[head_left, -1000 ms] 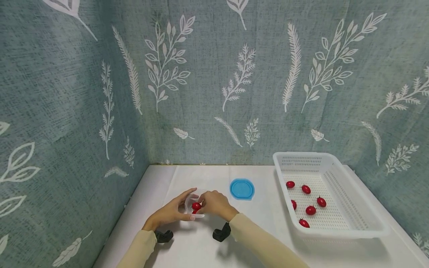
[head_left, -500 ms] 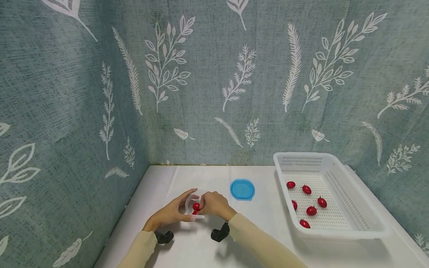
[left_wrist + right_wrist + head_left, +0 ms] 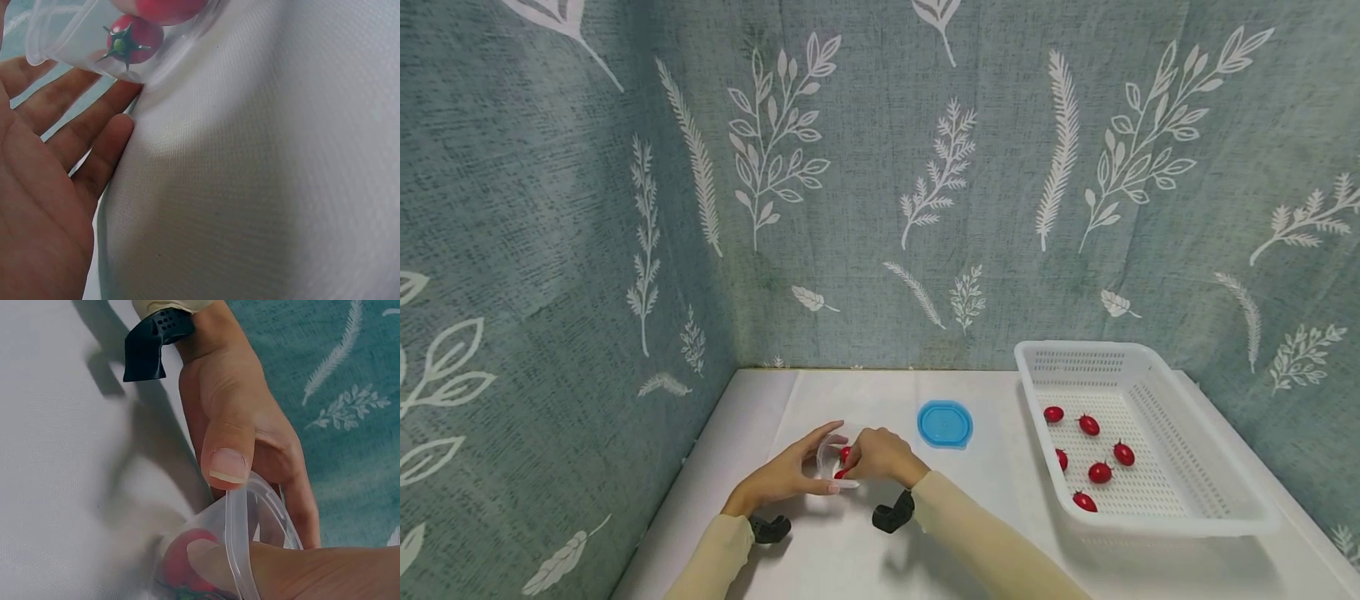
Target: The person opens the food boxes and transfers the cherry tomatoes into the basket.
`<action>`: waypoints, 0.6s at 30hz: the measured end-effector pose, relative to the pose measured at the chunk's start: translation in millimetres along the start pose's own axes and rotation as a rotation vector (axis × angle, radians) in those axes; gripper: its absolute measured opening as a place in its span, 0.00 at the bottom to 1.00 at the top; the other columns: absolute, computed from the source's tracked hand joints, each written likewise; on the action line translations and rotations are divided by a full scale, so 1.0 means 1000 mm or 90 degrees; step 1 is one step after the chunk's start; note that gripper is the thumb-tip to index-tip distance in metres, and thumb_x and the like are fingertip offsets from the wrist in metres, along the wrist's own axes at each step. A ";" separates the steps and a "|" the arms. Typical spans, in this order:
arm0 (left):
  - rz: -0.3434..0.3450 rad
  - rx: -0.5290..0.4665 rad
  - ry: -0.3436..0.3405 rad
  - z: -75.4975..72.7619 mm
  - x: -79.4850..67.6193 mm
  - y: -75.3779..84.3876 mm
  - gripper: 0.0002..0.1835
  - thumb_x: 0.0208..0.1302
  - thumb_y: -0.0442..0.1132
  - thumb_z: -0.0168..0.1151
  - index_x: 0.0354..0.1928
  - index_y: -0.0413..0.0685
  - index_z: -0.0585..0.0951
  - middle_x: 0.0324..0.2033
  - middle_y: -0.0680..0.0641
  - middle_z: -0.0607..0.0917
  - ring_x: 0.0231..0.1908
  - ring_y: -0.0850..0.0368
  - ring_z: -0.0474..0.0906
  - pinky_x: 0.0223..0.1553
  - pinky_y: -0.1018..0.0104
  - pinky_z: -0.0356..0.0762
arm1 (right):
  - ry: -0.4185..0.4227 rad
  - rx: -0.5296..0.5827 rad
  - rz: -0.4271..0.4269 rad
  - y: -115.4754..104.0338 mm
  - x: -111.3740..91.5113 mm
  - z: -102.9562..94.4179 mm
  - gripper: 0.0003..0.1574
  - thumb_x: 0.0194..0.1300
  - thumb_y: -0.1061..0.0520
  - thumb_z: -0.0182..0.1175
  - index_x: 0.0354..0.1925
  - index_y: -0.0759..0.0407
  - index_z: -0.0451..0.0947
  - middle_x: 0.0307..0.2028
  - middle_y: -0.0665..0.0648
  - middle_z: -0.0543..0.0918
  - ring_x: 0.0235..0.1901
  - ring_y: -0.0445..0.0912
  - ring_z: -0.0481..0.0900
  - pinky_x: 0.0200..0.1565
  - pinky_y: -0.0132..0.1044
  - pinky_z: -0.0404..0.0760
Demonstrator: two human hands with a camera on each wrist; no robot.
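Note:
My left hand point(image 3: 786, 473) holds a small clear plastic container point(image 3: 826, 457), its thumb on the near rim and its fingers around the far side. Inside lie red cherry tomatoes point(image 3: 134, 40), one showing its green star-shaped calyx in the left wrist view. My right hand point(image 3: 883, 454) reaches into the container from the right with curled fingers. In the right wrist view its thumb point(image 3: 215, 565) presses against a cherry tomato point(image 3: 178, 556) near the container wall; the other fingertips are hidden. The container is tilted with its mouth toward the right hand.
A blue lid point(image 3: 945, 423) lies on the white table just beyond the right hand. At the right stands a white perforated plastic basket point(image 3: 1195, 525) with several cherry tomatoes point(image 3: 1100, 472) spread on its floor. Patterned green-grey fabric point(image 3: 865, 192) walls the back and left sides.
Inside the container the cherry tomatoes have shifted slightly, and the right fingers now cover more of them. The left hand keeps its hold. Lid and basket have stayed put.

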State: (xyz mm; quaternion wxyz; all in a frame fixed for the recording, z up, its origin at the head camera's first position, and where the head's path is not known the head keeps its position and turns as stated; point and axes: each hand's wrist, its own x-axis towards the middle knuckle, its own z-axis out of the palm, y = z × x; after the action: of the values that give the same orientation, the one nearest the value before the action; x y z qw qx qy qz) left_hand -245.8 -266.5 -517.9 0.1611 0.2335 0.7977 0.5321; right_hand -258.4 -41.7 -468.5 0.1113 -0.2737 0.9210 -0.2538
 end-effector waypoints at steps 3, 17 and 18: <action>0.001 0.004 -0.001 0.000 0.001 0.000 0.57 0.61 0.41 0.78 0.83 0.54 0.50 0.74 0.43 0.67 0.74 0.42 0.60 0.68 0.47 0.61 | -0.011 -0.009 0.002 -0.002 -0.001 -0.002 0.03 0.57 0.51 0.78 0.31 0.47 0.94 0.26 0.41 0.87 0.23 0.37 0.73 0.27 0.36 0.73; 0.008 0.012 -0.001 0.000 0.000 0.000 0.57 0.60 0.41 0.78 0.83 0.53 0.50 0.74 0.43 0.67 0.74 0.42 0.61 0.66 0.63 0.65 | -0.028 -0.041 -0.032 0.000 -0.001 -0.003 0.03 0.59 0.52 0.76 0.34 0.47 0.94 0.30 0.42 0.88 0.24 0.36 0.73 0.27 0.36 0.74; 0.005 0.012 -0.001 0.000 0.000 0.000 0.57 0.60 0.41 0.78 0.83 0.53 0.50 0.74 0.43 0.67 0.74 0.42 0.61 0.66 0.61 0.65 | -0.022 -0.029 -0.042 0.002 -0.001 -0.003 0.03 0.59 0.52 0.76 0.33 0.47 0.93 0.29 0.41 0.88 0.24 0.36 0.74 0.27 0.35 0.74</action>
State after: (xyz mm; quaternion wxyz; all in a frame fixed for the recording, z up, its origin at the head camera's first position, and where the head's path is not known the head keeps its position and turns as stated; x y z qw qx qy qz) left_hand -245.6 -266.5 -517.9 0.1576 0.2383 0.8018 0.5249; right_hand -259.0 -38.5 -466.9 0.1124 -0.3105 0.9151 -0.2313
